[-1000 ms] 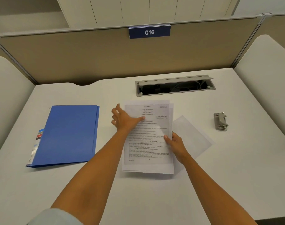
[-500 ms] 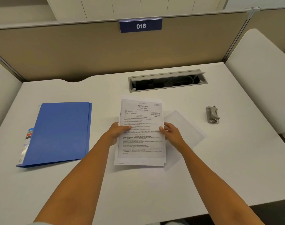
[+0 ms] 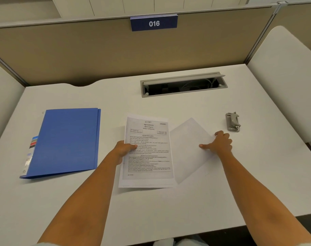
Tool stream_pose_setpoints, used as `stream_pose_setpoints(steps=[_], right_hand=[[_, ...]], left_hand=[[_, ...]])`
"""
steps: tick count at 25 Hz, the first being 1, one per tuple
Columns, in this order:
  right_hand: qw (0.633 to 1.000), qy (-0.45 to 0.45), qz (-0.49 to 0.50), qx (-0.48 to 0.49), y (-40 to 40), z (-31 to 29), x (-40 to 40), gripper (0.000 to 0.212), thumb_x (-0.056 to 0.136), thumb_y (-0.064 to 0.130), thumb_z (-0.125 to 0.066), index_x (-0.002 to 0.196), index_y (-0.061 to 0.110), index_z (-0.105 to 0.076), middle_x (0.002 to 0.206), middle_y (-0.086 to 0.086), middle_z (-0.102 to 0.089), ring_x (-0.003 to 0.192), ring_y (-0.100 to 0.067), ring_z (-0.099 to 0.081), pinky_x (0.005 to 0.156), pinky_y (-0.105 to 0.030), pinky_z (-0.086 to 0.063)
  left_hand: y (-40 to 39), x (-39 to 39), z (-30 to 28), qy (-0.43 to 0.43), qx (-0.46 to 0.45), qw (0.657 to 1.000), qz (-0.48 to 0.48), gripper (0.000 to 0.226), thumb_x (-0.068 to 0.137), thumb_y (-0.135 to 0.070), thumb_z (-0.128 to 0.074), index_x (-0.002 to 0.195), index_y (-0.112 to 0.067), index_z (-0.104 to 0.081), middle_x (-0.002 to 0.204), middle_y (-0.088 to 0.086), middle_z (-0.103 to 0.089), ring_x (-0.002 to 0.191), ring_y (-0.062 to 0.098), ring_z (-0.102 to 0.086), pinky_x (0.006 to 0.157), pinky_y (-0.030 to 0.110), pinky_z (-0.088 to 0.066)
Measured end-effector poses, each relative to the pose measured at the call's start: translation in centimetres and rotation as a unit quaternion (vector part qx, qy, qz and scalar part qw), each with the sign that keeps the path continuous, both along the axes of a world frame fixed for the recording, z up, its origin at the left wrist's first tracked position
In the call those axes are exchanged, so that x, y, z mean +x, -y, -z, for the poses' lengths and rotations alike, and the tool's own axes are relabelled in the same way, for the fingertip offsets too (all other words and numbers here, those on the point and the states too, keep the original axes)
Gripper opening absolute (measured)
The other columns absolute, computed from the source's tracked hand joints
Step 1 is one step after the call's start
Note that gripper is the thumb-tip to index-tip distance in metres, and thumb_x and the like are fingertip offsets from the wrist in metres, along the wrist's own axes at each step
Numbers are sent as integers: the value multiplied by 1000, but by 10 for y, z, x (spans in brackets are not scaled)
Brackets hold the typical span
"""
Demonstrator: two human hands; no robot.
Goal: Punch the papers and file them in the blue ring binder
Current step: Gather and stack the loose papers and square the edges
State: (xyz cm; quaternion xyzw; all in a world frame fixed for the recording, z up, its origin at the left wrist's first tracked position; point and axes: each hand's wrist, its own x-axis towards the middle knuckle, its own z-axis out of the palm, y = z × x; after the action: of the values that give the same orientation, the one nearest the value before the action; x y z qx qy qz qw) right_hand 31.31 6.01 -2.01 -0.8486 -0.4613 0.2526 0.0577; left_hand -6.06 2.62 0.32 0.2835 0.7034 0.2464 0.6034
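- Left hand (image 3: 123,148) pinches the printed papers (image 3: 147,153) at their left edge, thumb on top
- Right hand (image 3: 220,143) rests on the blank sheet (image 3: 188,150), fingers bent, holding nothing
- One blue ring binder (image 3: 66,141) lies closed at left, one metal punch (image 3: 233,121) at right
- White desk (image 3: 169,210), beige partition (image 3: 98,50)

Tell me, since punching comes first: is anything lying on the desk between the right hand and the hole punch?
Nothing visible. Only bare desk separates the right hand, resting on the blank sheet, from the hole punch.
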Motion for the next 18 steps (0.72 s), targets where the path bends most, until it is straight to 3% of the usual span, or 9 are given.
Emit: stream_pose_setpoints(steps=[7,12,15,18], right_hand=[[998,58,-13,-33,-3,-2,-5,84,59,56,-82,124,14,-49,123,-10,-53,124,-30,-40,97,-41,-35],[999,17,-6,-27,-2,2,-8,71,66,46,-83,122,15,-52,125,-12,-44,121,-33,-44,98,-43,-40],[999,-34,-13,28,-1,1,-13,77,65,31,-86,125,12,-42,128,-14,-39,117,-37,-50,97,-47,-43],[999,28,-20,4,-2,-2,-13,92,62,38,-86,135,16,-34,134,-13,-39,124,-35,-42,101,-46,-36]], left_hand=[[10,-5,2,-11,3,1000,-25,40,88,-8,-68,126,-2,-58,122,19,-64,108,35,-63,93,46,-52],[15,-9,4,-18,-2,999,-33,43,87,-10,-70,128,-1,-57,123,18,-64,110,34,-62,95,46,-51],[17,-9,4,-19,1,999,-33,41,88,-9,-69,126,0,-58,121,18,-64,104,32,-63,92,43,-51],[20,-7,4,-16,0,999,-33,41,87,-10,-70,126,-1,-58,122,18,-64,102,31,-63,92,43,-52]])
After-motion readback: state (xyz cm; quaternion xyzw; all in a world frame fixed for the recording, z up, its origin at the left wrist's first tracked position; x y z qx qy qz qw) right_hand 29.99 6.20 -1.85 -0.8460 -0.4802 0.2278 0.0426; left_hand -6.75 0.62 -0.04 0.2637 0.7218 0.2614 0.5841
